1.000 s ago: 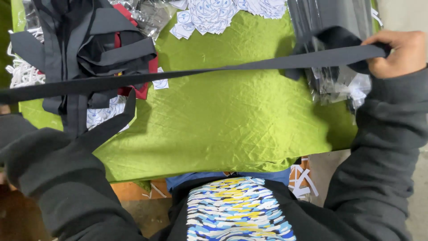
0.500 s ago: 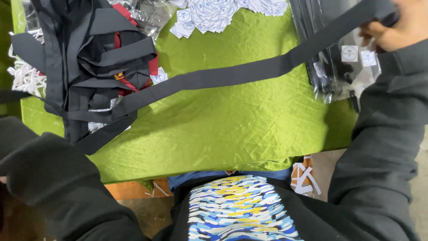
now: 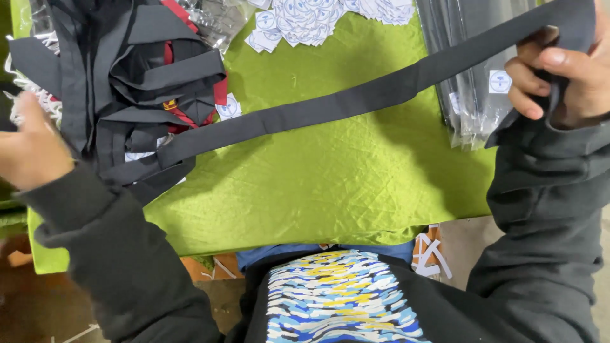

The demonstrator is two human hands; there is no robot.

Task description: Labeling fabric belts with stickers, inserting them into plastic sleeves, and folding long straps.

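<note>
Black fabric strap (image 3: pixel 330 108), long and flat, runs slantwise across the green wrinkled cloth (image 3: pixel 330 184) that covers the table, from the upper right down to the lower left. Its upper end is pinched in the right hand (image 3: pixel 565 67), whose fingers curl closed around the band near the top right corner. Its lower end lies on the cloth and meets the heap of black straps (image 3: pixel 127 82) at the left, where a strip of red fabric (image 3: pixel 184 38) shows among the dark bands.

The left hand (image 3: pixel 32 149) is at the left edge, just beside that heap, with the thumb raised and the palm open; it grips nothing, and whether it touches the heap I cannot tell.

Small white round-printed labels (image 3: pixel 305 16) lie scattered along the top edge of the cloth. A stack of clear plastic sleeves (image 3: pixel 470 95) holding dark material lies under the right hand, with a white sticker on it. Both arms wear dark grey sleeves.
</note>
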